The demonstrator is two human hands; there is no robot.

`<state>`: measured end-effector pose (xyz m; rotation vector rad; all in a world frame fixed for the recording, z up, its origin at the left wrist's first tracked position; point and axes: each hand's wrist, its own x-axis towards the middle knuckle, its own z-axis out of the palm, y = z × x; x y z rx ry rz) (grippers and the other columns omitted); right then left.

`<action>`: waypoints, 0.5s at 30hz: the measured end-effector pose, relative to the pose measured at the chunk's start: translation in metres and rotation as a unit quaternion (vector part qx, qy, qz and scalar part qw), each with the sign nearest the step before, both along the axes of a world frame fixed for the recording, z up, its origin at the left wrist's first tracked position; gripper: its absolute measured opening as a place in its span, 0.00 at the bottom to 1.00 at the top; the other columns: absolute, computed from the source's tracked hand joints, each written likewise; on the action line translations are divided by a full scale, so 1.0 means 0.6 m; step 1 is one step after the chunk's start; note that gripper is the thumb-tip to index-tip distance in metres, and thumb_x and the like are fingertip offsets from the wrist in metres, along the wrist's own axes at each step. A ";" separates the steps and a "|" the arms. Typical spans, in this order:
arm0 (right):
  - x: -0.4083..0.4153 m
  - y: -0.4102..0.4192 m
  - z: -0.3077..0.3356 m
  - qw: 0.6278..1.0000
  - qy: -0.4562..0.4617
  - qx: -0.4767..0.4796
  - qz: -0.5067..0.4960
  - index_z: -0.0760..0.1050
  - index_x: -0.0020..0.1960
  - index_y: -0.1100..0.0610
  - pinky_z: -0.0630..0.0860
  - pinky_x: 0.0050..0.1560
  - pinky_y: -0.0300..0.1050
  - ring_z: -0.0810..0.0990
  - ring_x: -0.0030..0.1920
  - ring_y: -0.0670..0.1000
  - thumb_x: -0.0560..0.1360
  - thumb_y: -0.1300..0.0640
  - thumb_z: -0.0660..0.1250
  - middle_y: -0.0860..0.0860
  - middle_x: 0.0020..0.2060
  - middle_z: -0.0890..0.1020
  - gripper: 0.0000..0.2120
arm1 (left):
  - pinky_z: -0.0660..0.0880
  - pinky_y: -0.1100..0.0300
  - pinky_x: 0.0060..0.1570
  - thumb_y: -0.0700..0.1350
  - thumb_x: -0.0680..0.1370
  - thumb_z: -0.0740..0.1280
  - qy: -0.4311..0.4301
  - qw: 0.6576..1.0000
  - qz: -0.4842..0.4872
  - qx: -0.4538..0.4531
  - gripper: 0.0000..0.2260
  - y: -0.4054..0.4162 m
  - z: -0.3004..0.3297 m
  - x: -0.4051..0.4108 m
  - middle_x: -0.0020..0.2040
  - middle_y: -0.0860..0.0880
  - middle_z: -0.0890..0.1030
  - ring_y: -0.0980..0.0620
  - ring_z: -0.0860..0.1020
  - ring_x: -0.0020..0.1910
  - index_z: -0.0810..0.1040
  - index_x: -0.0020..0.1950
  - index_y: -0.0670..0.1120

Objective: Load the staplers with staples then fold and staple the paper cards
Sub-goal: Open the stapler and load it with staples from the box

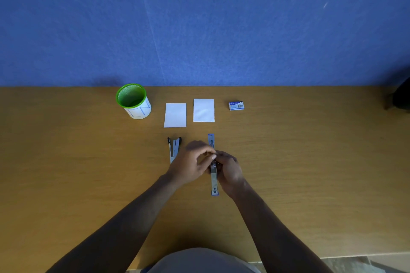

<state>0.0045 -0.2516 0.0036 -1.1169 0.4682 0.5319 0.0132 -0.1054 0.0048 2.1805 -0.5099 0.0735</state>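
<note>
Both hands [210, 165] over stapler's [214, 180] middle

The picture is a bit dim and soft. The arms look very dark. The edges bend and the corners go darker.

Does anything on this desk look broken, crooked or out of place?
Nothing looks damaged. Both staplers lie swung open: the black stapler untouched, the blue stapler under both hands. The left card sits slightly nearer than the right card.
</note>
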 end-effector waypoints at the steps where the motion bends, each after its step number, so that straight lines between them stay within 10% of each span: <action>1: -0.001 0.000 -0.001 1.000 -0.003 0.000 -0.003 0.79 0.48 0.67 0.75 0.36 0.45 0.78 0.34 0.52 0.79 0.67 0.57 0.55 0.33 0.79 0.11 | 0.74 0.61 0.48 0.45 0.78 0.68 -0.004 1.000 0.006 0.009 0.06 -0.001 -0.001 0.000 0.44 0.51 0.82 0.56 0.77 0.46 0.82 0.50 0.45; 15: -0.007 0.010 -0.002 1.000 -0.014 0.022 -0.012 0.76 0.54 0.70 0.77 0.36 0.45 0.78 0.36 0.53 0.83 0.65 0.57 0.59 0.39 0.78 0.11 | 0.76 0.54 0.41 0.44 0.77 0.69 -0.040 0.992 0.084 0.089 0.04 0.000 -0.009 0.021 0.42 0.51 0.82 0.50 0.78 0.45 0.82 0.47 0.45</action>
